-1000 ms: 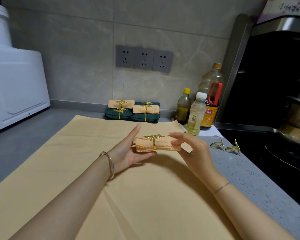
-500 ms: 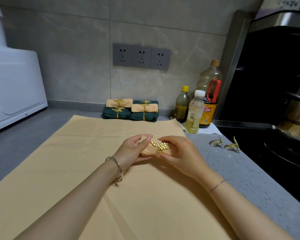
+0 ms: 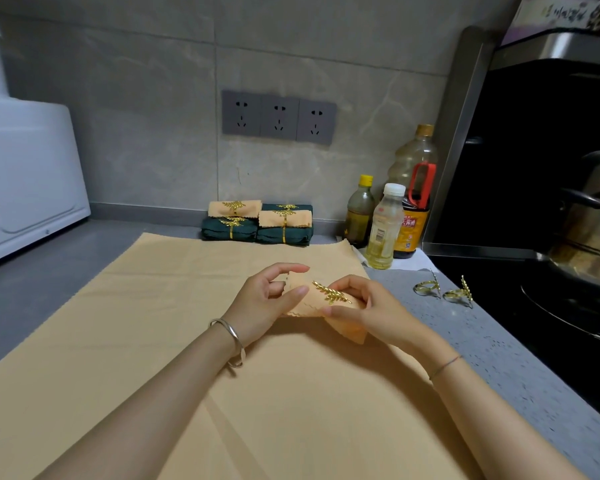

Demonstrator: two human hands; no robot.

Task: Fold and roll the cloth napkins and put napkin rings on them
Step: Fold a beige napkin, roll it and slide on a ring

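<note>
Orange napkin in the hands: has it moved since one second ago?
Yes. The orange napkin has come lower and nearer, away from the napkin stack.

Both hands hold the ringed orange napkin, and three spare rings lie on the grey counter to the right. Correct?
No: the head view shows two spare rings, not three, on the grey counter. The left hand and right hand hold the ringed orange napkin.

One wide-angle view is taken from head height, aimed forward and down across the counter [image 3: 49,271] toward the tiled wall [image 3: 146,140]; the left hand [image 3: 260,303] and right hand [image 3: 371,313] are framed close, centrally.
</note>
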